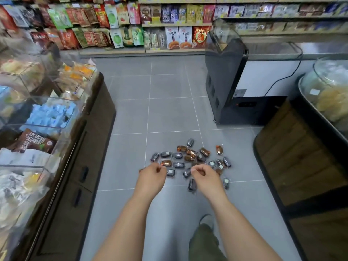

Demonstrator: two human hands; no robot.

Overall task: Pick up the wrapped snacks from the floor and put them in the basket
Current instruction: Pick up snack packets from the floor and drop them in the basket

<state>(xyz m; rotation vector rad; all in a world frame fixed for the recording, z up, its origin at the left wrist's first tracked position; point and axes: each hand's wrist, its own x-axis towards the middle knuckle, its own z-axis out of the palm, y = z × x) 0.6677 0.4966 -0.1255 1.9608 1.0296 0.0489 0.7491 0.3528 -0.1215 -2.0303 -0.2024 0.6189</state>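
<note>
Several small wrapped snacks [190, 159], dark grey and orange-brown, lie scattered in a loose pile on the grey tiled floor in front of me. My left hand [152, 177] hovers over the pile's near left edge, fingers loosely curled, nothing visible in it. My right hand [204, 177] hovers over the near middle of the pile, also loosely curled and holding nothing that I can see. One dark snack [192, 185] lies just left of my right wrist. No basket is in view.
A dark wooden counter [90, 144] with clear bins of sweets runs along the left. A black and white chest freezer [243, 87] and a wooden stand [293, 162] with a glass jar are on the right. Snack shelves [169, 25] line the back wall. My shoe [206, 221] is below.
</note>
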